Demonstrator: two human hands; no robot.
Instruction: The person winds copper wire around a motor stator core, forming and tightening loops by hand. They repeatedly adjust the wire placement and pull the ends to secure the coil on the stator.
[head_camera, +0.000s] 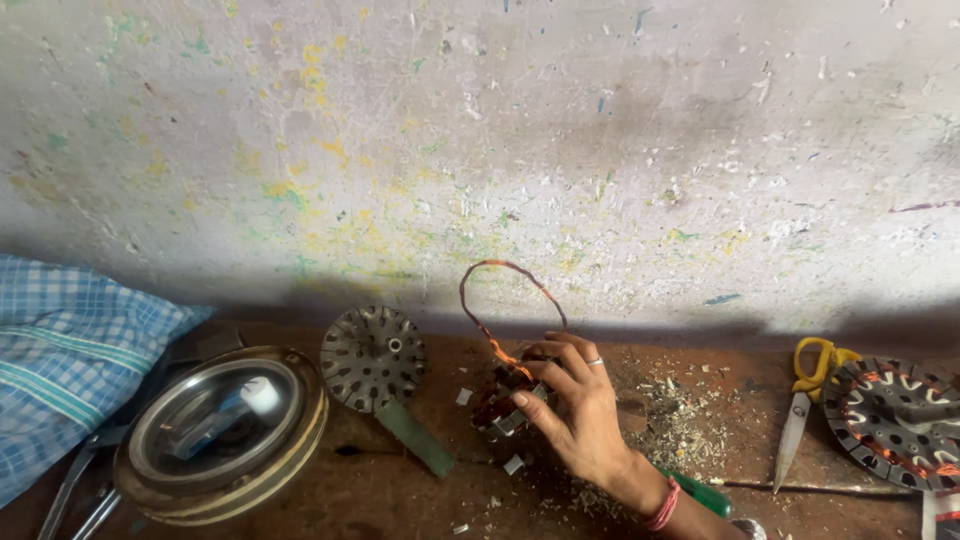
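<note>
copper wire loop (512, 300): glossy | disc (373, 358): matt metal | cloth (60, 350): woven | wall (600, 150): rough

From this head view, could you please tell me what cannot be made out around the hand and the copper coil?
- Left hand: not in view anywhere.
- Part under the right hand: the fingers cover it, so its shape and the grip are unclear.
- Copper wire loop: its lower end vanishes behind the fingers.
- Wound stator: cut off by the right edge.
- Pliers: handles cut by the bottom edge.
- Green-handled tool: mostly behind the wrist.
</note>
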